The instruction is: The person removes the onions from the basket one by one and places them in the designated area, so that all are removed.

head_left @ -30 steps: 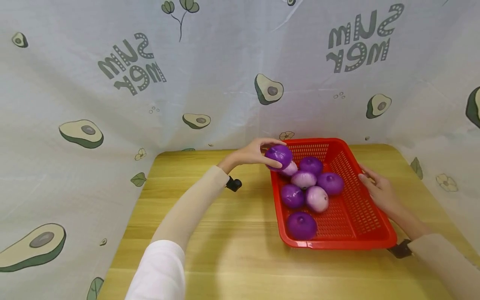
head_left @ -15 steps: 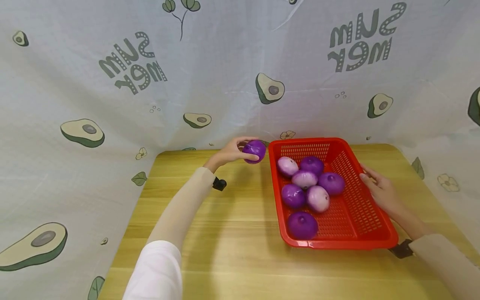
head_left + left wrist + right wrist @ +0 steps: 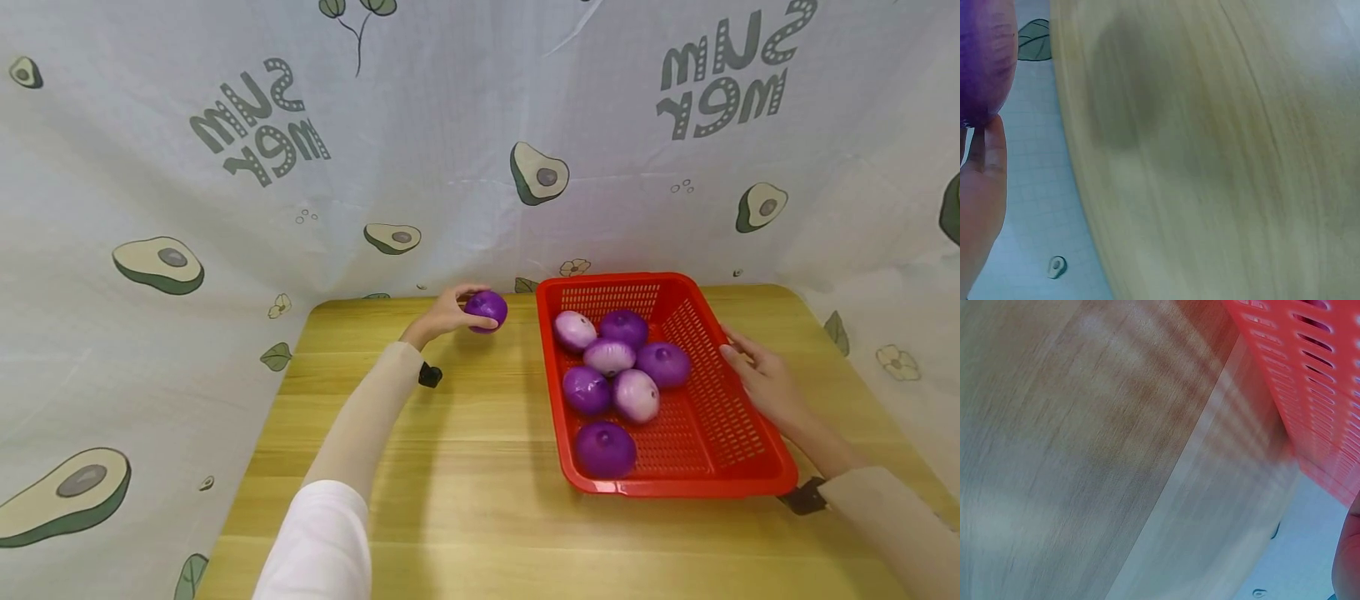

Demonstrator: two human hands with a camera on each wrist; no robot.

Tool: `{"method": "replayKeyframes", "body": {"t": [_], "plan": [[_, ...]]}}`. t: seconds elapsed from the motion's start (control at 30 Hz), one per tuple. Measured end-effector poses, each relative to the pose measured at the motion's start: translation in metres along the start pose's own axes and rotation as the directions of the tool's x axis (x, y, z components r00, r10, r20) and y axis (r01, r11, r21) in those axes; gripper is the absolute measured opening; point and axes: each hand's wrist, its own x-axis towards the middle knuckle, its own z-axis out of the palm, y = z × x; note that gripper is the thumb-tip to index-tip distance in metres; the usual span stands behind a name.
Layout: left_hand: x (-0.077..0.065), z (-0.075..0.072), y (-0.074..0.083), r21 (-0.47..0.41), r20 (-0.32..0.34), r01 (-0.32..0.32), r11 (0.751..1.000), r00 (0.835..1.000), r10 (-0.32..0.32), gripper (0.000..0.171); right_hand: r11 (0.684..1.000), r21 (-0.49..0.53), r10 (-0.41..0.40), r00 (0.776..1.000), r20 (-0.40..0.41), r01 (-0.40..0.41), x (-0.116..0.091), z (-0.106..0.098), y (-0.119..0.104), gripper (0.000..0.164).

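My left hand (image 3: 444, 318) grips a dark purple onion (image 3: 487, 310) between thumb and fingers, left of the red basket near the table's back edge. In the left wrist view the onion (image 3: 985, 59) shows at the upper left, and its shadow falls on the wood. On the other side, my right hand (image 3: 768, 387) holds the right rim of the red plastic basket (image 3: 720, 408), thumb over the edge and the other fingers partly hidden. Several onions lie inside it, mostly along the left, some dark purple (image 3: 604, 450), others pale pinkish (image 3: 636, 397).
The wooden table (image 3: 450, 500) stands against a pale curtain (image 3: 450, 108) printed with avocados and lettering. A small black wrist device (image 3: 430, 375) sits below the left wrist, and another (image 3: 804, 497) is by the right.
My left hand has carried the purple onion leftward out from over the basket and slightly lower, towards the table. The right hand and basket stay in place.
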Motion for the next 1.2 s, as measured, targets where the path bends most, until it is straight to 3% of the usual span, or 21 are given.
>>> {"method": "replayKeyframes", "body": {"t": [0.27, 0.73, 1.03, 1.2], "plan": [[0.002, 0.006, -0.022, 0.081, -0.044, 0.055, 0.995, 0.998, -0.052, 0.075, 1.0, -0.024, 0.002, 1.0, -0.002, -0.002, 0.0, 0.0, 0.0, 0.057], [-0.002, 0.009, -0.039, 0.077, -0.07, 0.077, 0.994, 0.995, -0.072, 0.075, 1.0, -0.024, 0.005, 1.0, -0.01, -0.005, 0.0, 0.0, 0.001, 0.056], [-0.002, 0.006, -0.039, 0.071, -0.048, 0.075, 0.995, 0.996, -0.072, 0.076, 1.0, -0.009, 0.026, 1.0, 0.007, -0.026, 0.0, -0.001, 0.001, 0.057], [-0.002, -0.001, -0.033, 0.07, -0.006, 0.038, 0.997, 0.999, -0.038, 0.077, 1.0, -0.004, 0.026, 1.0, 0.007, -0.026, 0.0, -0.001, 0.0, 0.057]]}}
